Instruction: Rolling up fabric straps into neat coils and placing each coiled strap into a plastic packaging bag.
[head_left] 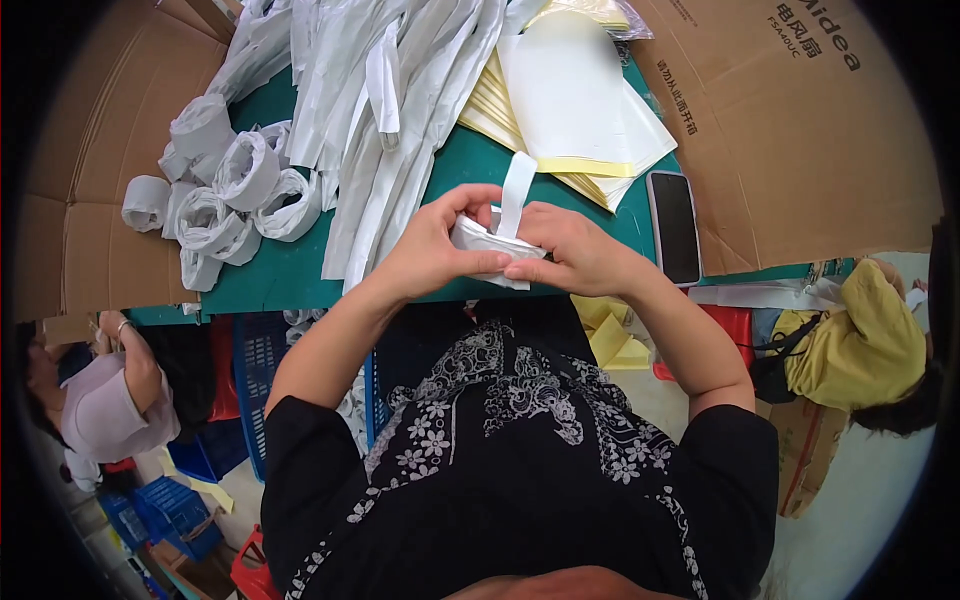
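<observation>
Close to the green table's front edge, both hands grip a white band coiled into a partly formed roll, its loose end standing up. The fingers of my left hand wrap around the left side of the coil, with the thumb along its lower edge. My right hand is closed on the other side, its fingers curled over the band. The two thumbs nearly meet at the front. Part of the coil is hidden behind the fingers. Beyond my hands lie long white strips in a loose heap.
Several finished white rolls are piled at the left on the green table. White and yellow sheets lie at the back. A phone rests at right, beside brown cardboard. A blue basket stands below; other people sit at both sides.
</observation>
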